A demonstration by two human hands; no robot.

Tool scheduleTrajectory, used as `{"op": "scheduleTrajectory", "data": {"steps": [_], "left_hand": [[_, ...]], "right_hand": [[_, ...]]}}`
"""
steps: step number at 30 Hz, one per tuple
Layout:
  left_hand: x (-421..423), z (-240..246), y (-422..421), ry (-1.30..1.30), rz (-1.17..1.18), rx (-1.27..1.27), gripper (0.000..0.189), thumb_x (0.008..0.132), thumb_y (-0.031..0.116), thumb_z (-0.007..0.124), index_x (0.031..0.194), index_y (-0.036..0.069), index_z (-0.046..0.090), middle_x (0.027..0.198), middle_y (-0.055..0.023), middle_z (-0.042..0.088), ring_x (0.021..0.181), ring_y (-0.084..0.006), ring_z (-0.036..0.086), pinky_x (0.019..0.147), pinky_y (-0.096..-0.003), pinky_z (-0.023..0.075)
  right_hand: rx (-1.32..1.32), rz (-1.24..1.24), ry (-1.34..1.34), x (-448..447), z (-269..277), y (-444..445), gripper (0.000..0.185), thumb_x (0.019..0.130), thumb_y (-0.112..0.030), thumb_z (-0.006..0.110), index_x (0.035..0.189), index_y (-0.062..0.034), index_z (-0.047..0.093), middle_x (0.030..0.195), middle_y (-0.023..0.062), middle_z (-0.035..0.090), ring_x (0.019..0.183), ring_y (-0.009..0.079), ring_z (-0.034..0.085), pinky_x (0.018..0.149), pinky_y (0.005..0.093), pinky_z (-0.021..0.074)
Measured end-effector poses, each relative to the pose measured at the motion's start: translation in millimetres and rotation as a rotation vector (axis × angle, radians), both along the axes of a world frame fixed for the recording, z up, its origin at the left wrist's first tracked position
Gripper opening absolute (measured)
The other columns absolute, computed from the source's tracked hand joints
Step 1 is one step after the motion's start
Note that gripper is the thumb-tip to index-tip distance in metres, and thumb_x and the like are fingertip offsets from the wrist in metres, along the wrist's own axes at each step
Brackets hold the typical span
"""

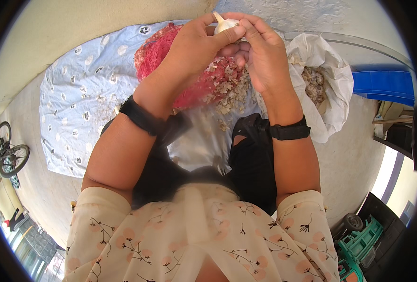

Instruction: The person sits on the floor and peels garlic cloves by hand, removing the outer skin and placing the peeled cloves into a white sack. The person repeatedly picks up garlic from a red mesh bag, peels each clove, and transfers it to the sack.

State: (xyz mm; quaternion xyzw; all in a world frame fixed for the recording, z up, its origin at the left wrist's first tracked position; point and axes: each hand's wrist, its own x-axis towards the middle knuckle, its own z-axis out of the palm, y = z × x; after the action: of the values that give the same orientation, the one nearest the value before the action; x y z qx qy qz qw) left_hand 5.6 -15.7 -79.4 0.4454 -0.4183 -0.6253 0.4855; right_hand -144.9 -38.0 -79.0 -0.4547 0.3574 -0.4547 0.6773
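Both my hands are raised at the top of the view around one garlic bulb (226, 24), its pale stem pointing up and left. My left hand (203, 40) grips it from the left with the thumb across its front. From the right, the fingertips and thumb of my right hand (265, 44) pinch its root end. Below them lies a red mesh sack (155, 53), partly covered by my left forearm. Flakes of garlic skin (235, 84) are heaped on the red mesh and spill toward my feet.
A blue patterned cloth (74, 91) covers the floor at left. To the right stands a white woven sack (339, 95) with several garlic bulbs (314, 84) inside. Beyond it is a blue plastic object (384, 86). A bicycle (9, 151) and a green toy vehicle (360, 243) stand farther off.
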Motion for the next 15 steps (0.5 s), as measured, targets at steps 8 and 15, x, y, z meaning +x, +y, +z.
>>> {"op": "scheduleTrajectory", "data": {"steps": [8,15], "left_hand": [[5.3,-10.2,-4.8,0.300,0.246,-0.023,0.023,0.097,0.019,0.063,0.109,0.000,0.060,0.103,-0.0069,0.064,0.092,-0.0160,0.062,0.081,-0.0312,0.0544],[41.4,-6.8,-14.3,0.369,0.228,0.008,0.019,0.099,0.014,0.057,0.110,-0.001,0.059,0.101,-0.0103,0.064,0.090,-0.0199,0.063,0.079,-0.0316,0.0551]], "right_hand": [[-0.009,-0.147,0.042,-4.7,-8.3,-4.0,0.023,0.100,-0.015,0.055,0.112,0.0016,0.065,0.101,0.0122,0.070,0.070,0.0130,0.065,0.056,0.0218,0.0505],[0.170,-0.099,0.094,-24.5,-39.4,-26.1,0.025,0.101,-0.017,0.054,0.116,0.0025,0.060,0.115,0.0159,0.067,0.093,0.0187,0.065,0.080,0.0293,0.0544]]}}
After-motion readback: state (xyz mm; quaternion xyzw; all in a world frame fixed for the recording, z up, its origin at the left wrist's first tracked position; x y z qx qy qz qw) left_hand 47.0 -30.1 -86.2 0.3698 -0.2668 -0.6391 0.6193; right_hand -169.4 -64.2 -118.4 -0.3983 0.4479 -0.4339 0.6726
